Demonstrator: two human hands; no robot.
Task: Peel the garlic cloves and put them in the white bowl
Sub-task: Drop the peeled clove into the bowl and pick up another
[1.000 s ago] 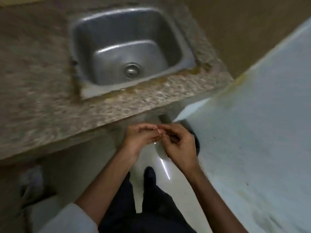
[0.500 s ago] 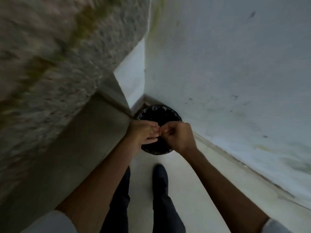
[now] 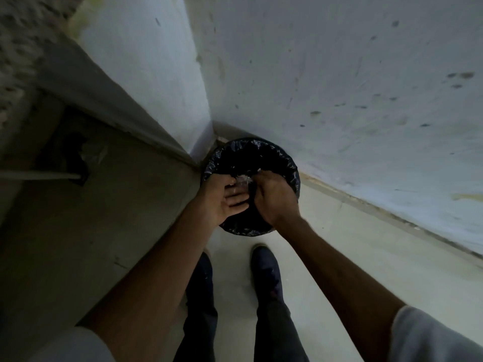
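Note:
Both of my hands are held over a round bin lined with a black bag (image 3: 285, 158) on the floor. A small pale piece of garlic (image 3: 242, 180) sits between the fingertips of the two hands; the dim light hides whether it is clove or skin. My left hand (image 3: 222, 202) pinches it with thumb and forefinger, its other fingers stretched out below. My right hand (image 3: 274, 198) is curled, its fingertips on the same piece. The white bowl is not in view.
The bin stands in a corner where a stained white wall (image 3: 339, 74) meets a white pillar (image 3: 146, 74). A speckled stone counter edge (image 3: 15, 48) and the cabinet front (image 3: 78, 205) run along my left. My two dark shoes (image 3: 265, 262) stand on the pale floor just behind the bin.
The view swung from the sink and counter down to the bin in the corner. My hands, still joined at the fingertips, have gone lower and now sit right over the bin's mouth.

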